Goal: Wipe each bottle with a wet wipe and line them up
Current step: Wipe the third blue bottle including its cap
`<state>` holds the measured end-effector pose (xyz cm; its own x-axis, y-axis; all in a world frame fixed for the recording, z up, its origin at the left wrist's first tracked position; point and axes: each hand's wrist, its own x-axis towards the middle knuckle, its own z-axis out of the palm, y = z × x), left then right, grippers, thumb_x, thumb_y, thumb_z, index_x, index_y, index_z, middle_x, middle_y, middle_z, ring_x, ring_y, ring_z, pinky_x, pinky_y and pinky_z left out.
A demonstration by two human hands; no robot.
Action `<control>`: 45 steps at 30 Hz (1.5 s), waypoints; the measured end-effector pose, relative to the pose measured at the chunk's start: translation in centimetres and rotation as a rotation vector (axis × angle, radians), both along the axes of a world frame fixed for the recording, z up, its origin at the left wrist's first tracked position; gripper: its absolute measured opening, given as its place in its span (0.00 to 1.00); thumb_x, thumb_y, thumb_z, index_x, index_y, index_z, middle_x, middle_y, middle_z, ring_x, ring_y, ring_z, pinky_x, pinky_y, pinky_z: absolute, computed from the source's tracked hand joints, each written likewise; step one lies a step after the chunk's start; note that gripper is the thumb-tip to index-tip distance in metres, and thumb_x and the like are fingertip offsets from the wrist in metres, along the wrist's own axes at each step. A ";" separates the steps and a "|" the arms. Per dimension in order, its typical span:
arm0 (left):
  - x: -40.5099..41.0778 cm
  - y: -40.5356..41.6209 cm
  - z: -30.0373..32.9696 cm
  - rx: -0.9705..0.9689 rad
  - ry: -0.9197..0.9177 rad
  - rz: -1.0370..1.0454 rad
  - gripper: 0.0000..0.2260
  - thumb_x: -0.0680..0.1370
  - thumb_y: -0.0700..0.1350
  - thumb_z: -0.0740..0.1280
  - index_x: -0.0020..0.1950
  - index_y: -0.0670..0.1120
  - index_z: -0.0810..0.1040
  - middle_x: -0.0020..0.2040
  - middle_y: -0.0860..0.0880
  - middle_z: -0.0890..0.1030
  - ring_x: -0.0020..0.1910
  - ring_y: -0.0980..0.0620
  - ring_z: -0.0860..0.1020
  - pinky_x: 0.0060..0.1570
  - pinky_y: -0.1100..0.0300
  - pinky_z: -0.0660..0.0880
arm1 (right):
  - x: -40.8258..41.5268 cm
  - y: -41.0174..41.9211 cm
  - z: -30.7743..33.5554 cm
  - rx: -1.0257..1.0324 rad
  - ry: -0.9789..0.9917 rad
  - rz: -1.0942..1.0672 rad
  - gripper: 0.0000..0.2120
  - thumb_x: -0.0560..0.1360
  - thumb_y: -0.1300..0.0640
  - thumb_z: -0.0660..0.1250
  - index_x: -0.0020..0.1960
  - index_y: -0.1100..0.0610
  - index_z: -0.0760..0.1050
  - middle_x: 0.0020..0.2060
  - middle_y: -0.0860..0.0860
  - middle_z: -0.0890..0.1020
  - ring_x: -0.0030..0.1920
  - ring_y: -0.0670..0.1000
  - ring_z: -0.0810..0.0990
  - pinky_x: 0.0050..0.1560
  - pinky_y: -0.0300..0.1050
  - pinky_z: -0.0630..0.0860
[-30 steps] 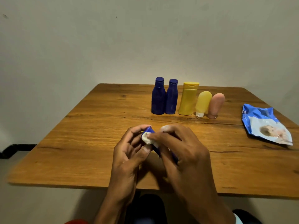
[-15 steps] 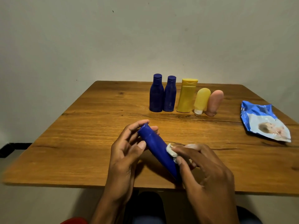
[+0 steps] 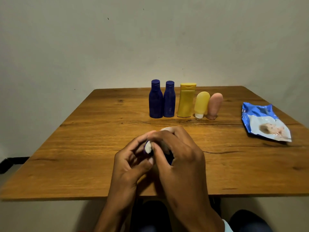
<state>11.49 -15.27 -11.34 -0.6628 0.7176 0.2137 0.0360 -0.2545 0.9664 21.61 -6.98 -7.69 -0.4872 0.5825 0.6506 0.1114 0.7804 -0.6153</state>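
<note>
Over the near middle of the table, my left hand (image 3: 132, 166) grips a blue tube (image 3: 170, 159), almost wholly hidden by both hands. My right hand (image 3: 178, 158) pinches a white wet wipe (image 3: 148, 147) against the tube's far end. A row stands at the back: two dark blue bottles (image 3: 156, 99) (image 3: 169, 99), a tall yellow bottle (image 3: 186, 100), a small yellow tube (image 3: 201, 104) on its white cap and a pink tube (image 3: 214, 105), each close beside its neighbour.
A blue and white wet wipe pack (image 3: 264, 123) lies flat at the right of the wooden table (image 3: 75, 148). A plain wall rises just behind the table. My knees show below the near edge.
My right hand slid the wipe up the blue tube from its lower part to its far tip. The hands closed together again and now cover most of the tube.
</note>
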 end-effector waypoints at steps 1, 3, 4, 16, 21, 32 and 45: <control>0.1 0.0 0.0 -0.004 0.011 0.006 0.22 0.80 0.32 0.70 0.68 0.54 0.83 0.63 0.44 0.86 0.63 0.43 0.85 0.60 0.39 0.79 | -0.2 0.0 0.1 0.011 -0.007 -0.006 0.10 0.77 0.60 0.74 0.56 0.48 0.82 0.51 0.41 0.78 0.52 0.42 0.78 0.48 0.35 0.78; 0.1 0.1 0.2 0.001 0.009 0.004 0.22 0.80 0.34 0.71 0.68 0.55 0.83 0.63 0.44 0.86 0.63 0.42 0.85 0.59 0.39 0.80 | -0.4 0.5 0.1 0.033 -0.032 -0.038 0.09 0.77 0.60 0.73 0.55 0.49 0.81 0.51 0.42 0.78 0.51 0.41 0.77 0.47 0.34 0.76; 0.1 0.0 0.2 0.003 0.010 -0.007 0.21 0.80 0.35 0.73 0.68 0.56 0.83 0.63 0.44 0.86 0.62 0.41 0.85 0.58 0.39 0.81 | -0.5 1.0 0.1 0.034 -0.047 -0.065 0.09 0.77 0.59 0.73 0.55 0.49 0.81 0.51 0.42 0.78 0.51 0.41 0.76 0.47 0.33 0.75; -0.4 -0.3 0.2 0.007 0.063 0.021 0.15 0.81 0.34 0.69 0.66 0.47 0.79 0.63 0.46 0.86 0.64 0.44 0.84 0.61 0.38 0.80 | 5.8 3.2 -3.8 -0.129 -0.230 -0.255 0.16 0.72 0.60 0.74 0.55 0.45 0.78 0.52 0.40 0.78 0.46 0.39 0.78 0.41 0.29 0.69; -0.4 -0.4 0.0 0.021 0.051 0.000 0.16 0.77 0.40 0.69 0.65 0.50 0.81 0.65 0.45 0.85 0.65 0.43 0.84 0.58 0.40 0.78 | 7.8 5.0 -3.7 -0.319 -0.263 -0.374 0.15 0.74 0.59 0.76 0.50 0.41 0.76 0.47 0.37 0.77 0.45 0.38 0.76 0.40 0.33 0.69; 0.3 -0.4 0.3 -0.044 0.022 -0.042 0.14 0.74 0.29 0.70 0.51 0.48 0.79 0.63 0.48 0.86 0.58 0.47 0.86 0.49 0.44 0.76 | 3.3 0.4 -0.8 -0.110 -0.153 -0.093 0.11 0.76 0.52 0.67 0.56 0.39 0.75 0.53 0.36 0.75 0.53 0.36 0.77 0.48 0.28 0.76; -1.0 0.0 -0.3 0.018 0.082 0.019 0.16 0.74 0.35 0.76 0.58 0.50 0.85 0.64 0.44 0.85 0.62 0.43 0.85 0.56 0.51 0.84 | 7.5 11.3 -3.4 -0.396 -0.220 -0.268 0.08 0.77 0.57 0.74 0.47 0.43 0.80 0.46 0.39 0.82 0.46 0.38 0.80 0.40 0.30 0.74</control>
